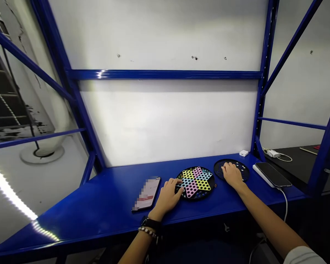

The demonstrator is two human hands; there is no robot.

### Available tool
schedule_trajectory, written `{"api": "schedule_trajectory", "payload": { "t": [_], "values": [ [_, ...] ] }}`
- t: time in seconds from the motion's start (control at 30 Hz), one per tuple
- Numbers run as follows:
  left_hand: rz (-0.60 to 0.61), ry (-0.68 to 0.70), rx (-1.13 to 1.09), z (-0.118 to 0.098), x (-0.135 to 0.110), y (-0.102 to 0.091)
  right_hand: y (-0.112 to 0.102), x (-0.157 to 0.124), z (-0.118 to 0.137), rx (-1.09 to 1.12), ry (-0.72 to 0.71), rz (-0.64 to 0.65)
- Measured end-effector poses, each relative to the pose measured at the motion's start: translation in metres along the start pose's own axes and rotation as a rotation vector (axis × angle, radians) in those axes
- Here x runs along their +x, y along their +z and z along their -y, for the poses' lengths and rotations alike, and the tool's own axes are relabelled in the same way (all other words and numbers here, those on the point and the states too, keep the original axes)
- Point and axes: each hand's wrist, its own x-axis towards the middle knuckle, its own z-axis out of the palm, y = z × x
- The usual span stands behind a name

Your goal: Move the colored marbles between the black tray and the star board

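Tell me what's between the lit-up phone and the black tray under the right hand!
The left hand and the round star board; the head view shows both there.

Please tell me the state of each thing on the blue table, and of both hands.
Round black board with pastel star: flat, face up.
Round black tray: flat, partly covered.
Left hand: at the board's left edge, fingers bent.
Right hand: over the tray, grip contents hidden.
Black-edged phone with pinkish screen: flat, lit.
Black-screened phone: dark, lying on a white slab.
White cable: hanging over the table's edge.
Small white block: resting near the back edge.
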Motion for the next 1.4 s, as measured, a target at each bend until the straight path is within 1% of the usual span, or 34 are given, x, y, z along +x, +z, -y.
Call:
{"api": "schedule_trajectory", "payload": {
  "t": [0.07,0.17,0.23,0.3,0.33,0.4,0.53,0.63,0.77,0.93,1.13,1.2,1.27,1.33,1.37,1.4],
  "values": [
    [0.01,-0.001,-0.007,-0.001,0.001,0.0,0.0,-0.002,0.001,-0.033,-0.038,-0.017],
    [0.027,-0.007,-0.008,-0.002,0.001,-0.001,-0.005,-0.009,0.009,0.047,-0.171,-0.006],
    [0.032,-0.009,-0.004,-0.004,0.001,-0.001,-0.009,-0.015,0.016,0.119,-0.302,0.078],
    [0.029,-0.004,-0.002,-0.005,0.001,-0.002,-0.012,-0.021,0.024,0.132,-0.405,0.177],
    [0.026,-0.002,-0.001,-0.005,0.001,-0.003,-0.013,-0.024,0.027,0.115,-0.437,0.213],
    [0.022,-0.001,0.001,-0.006,0.001,-0.003,-0.015,-0.028,0.032,0.062,-0.462,0.242],
    [0.019,-0.007,0.006,-0.007,0.001,-0.003,-0.016,-0.031,0.038,-0.02,-0.413,0.245],
    [0.018,-0.007,0.005,-0.006,0.001,-0.003,-0.017,-0.032,0.04,-0.025,-0.387,0.227],
    [0.014,0.001,0.005,-0.003,0.001,-0.001,-0.023,-0.036,0.038,0.079,-0.367,0.229],
    [0.004,0.004,0.014,0.0,0.001,0.0,-0.029,-0.049,0.029,0.231,-0.361,0.251],
    [0.008,-0.002,0.007,-0.003,-0.001,-0.002,-0.023,-0.057,0.027,0.288,-0.329,0.242],
    [0.013,-0.003,0.005,-0.004,-0.001,-0.003,-0.022,-0.056,0.027,0.304,-0.306,0.205],
    [0.015,-0.002,0.008,-0.003,-0.001,-0.003,-0.021,-0.052,0.023,0.309,-0.223,0.109],
    [0.01,-0.002,0.013,-0.003,-0.001,-0.003,-0.021,-0.047,0.015,0.281,-0.078,0.02],
    [0.006,0.001,0.014,-0.002,-0.001,-0.003,-0.021,-0.045,0.01,0.255,-0.003,0.006],
    [0.005,0.006,0.013,-0.002,-0.001,-0.002,-0.021,-0.042,0.005,0.225,0.06,0.02]
  ]
}}
